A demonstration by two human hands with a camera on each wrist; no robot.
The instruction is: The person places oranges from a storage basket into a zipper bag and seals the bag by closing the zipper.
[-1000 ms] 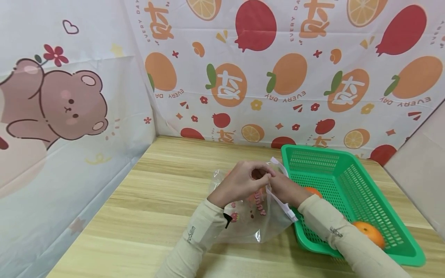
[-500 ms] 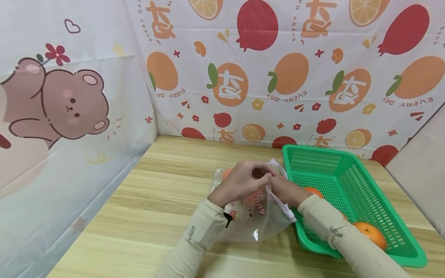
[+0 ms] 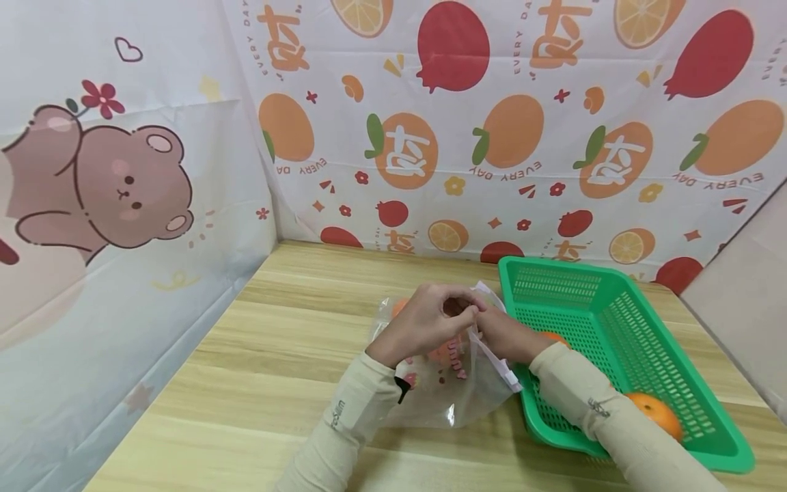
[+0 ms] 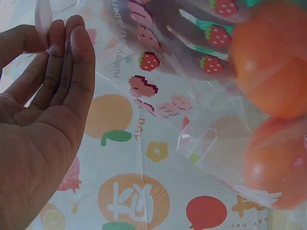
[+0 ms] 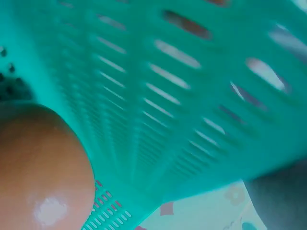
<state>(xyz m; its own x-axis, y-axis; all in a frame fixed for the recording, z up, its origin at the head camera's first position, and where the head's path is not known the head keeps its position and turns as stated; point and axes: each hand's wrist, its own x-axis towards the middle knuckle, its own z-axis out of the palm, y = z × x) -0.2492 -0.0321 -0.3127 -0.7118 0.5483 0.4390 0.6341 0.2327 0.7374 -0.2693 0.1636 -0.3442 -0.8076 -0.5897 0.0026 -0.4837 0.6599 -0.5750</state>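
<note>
Left wrist, bag edge (image 4: 43,19) between fingers (image 4: 72,64)

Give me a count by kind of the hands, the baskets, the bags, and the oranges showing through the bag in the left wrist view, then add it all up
Hands: 2, the left hand and the right hand
Green plastic basket: 1
Clear zip bag: 1
Oranges: 2, an upper orange and a lower orange
Total: 6
</note>
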